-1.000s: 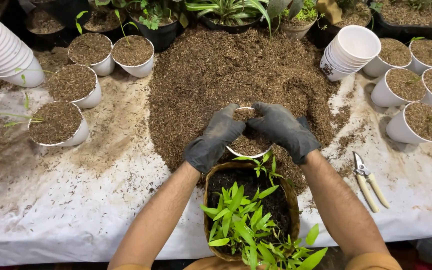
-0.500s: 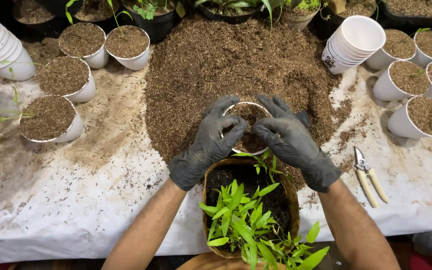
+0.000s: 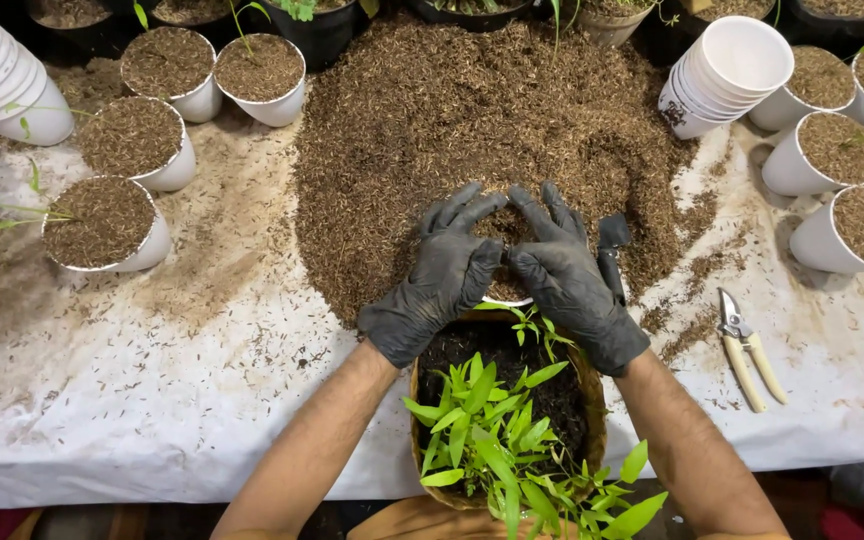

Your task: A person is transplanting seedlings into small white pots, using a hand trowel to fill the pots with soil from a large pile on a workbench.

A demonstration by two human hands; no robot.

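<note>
Two gloved hands cup a small white pot at the near edge of a soil heap (image 3: 492,130) on a covered tabletop (image 3: 152,400).

Left hand (image 3: 437,280) and right hand (image 3: 572,280) meet fingertip to fingertip, wrapped around the pot (image 3: 507,300), apparently pressing its fill; it sits directly beneath both, equally near, just beyond a basket of seedlings (image 3: 497,420).
</note>
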